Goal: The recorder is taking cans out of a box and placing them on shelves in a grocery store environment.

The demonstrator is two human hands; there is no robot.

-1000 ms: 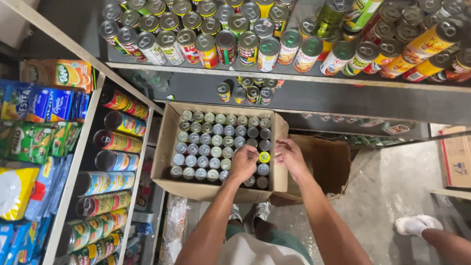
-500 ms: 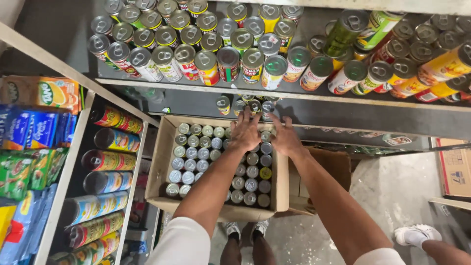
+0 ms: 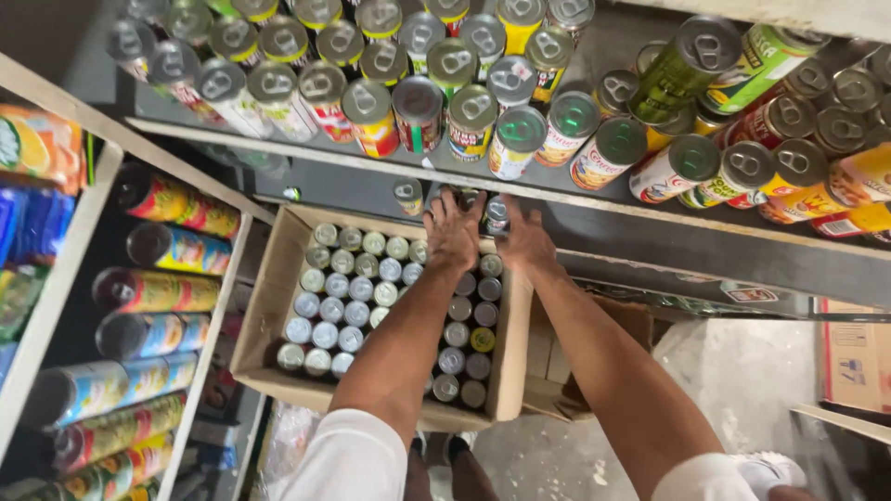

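Gripping dark cans [image 3: 494, 213] between them, left hand [image 3: 452, 230] and right hand [image 3: 525, 243] reach onto the lower shelf [image 3: 650, 243].

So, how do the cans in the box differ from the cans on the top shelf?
The box cans are packed tightly in neat rows; the shelf cans stand in looser rows. The box cans show mostly plain silvery tops; the shelf cans show colourful labels on their sides. Both have metal lids.

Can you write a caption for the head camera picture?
Two hands reach over a cardboard box of cans.
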